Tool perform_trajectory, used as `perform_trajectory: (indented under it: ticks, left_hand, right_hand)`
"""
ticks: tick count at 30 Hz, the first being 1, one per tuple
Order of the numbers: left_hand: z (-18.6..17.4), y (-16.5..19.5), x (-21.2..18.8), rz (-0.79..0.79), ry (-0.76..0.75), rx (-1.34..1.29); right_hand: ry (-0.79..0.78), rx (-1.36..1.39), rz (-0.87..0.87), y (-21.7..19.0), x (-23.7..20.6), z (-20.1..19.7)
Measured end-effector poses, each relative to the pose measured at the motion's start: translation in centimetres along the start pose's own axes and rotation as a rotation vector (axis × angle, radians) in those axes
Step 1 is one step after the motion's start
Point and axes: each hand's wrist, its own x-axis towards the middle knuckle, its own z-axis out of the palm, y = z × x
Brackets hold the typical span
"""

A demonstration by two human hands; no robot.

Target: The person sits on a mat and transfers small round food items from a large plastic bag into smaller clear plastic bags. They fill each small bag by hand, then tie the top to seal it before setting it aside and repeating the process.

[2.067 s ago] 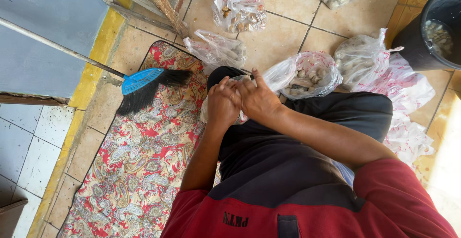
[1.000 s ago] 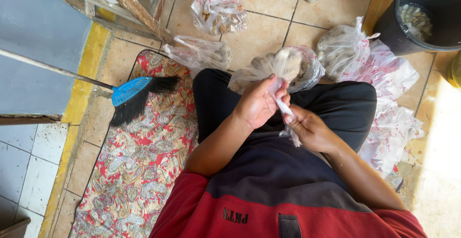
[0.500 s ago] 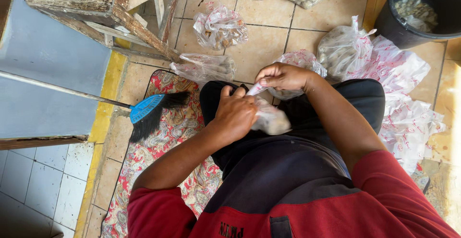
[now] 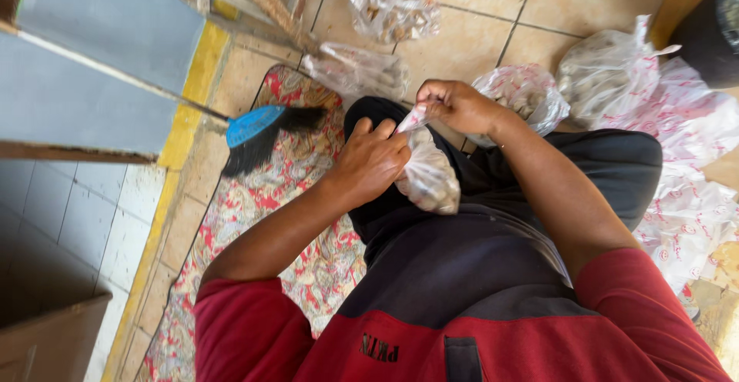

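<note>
So the person was sitting on the floor, camera looking straight down at their lap. Both hands were on a small clear plastic bag [image 4: 431, 178] stuffed with pale, lumpy bits, hard to tell what exactly. The bag sat on the dark trousers, right on the thigh. The left hand [image 4: 373, 162] was wrapped around the bag's upper part, fingers closed on the plastic near the neck. The right hand [image 4: 454, 105] was just above it, pinching the twisted top of the bag between thumb and fingers, so both hands were clenched on the same bag and touching or nearly touching each other.

Around them there was a fair bit of stuff. A floral mat [image 4: 262, 220] in red and cream lay on the tiled floor [image 4: 462, 35] under the person's left side. A blue-headed broom [image 4: 258, 128] with dark bristles rested on the mat's far edge, handle running off to the left. A few more filled clear bags were on the tiles past the knees: one [image 4: 358, 70] just beyond the mat, another [image 4: 394, 5] farther out, and one [image 4: 527, 97] right beside the right wrist. A heap of white printed plastic bags [image 4: 685, 174] was piled on the right. A dark bucket [image 4: 712, 35] showed at the top right corner.
</note>
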Motion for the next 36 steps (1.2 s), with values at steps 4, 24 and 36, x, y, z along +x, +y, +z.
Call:
perform_trajectory:
  ticks: [4, 24, 36]
  left_hand:
    - [0.9, 0.6, -0.6, -0.185, -0.070, -0.115]
    - [6.7, 7.0, -5.4, -0.753, 1.054, -2.636]
    - [5.1, 9.2, -4.6, -0.570, 0.849, -2.583]
  right_hand:
    - [-0.002, -0.016, -0.084, -2.7, -1.5, 1.4]
    - [0.263, -0.054, -0.253, -8.5, -5.6, 10.4]
    - [0.417, -0.650, -0.506, -10.9, -6.0, 10.2]
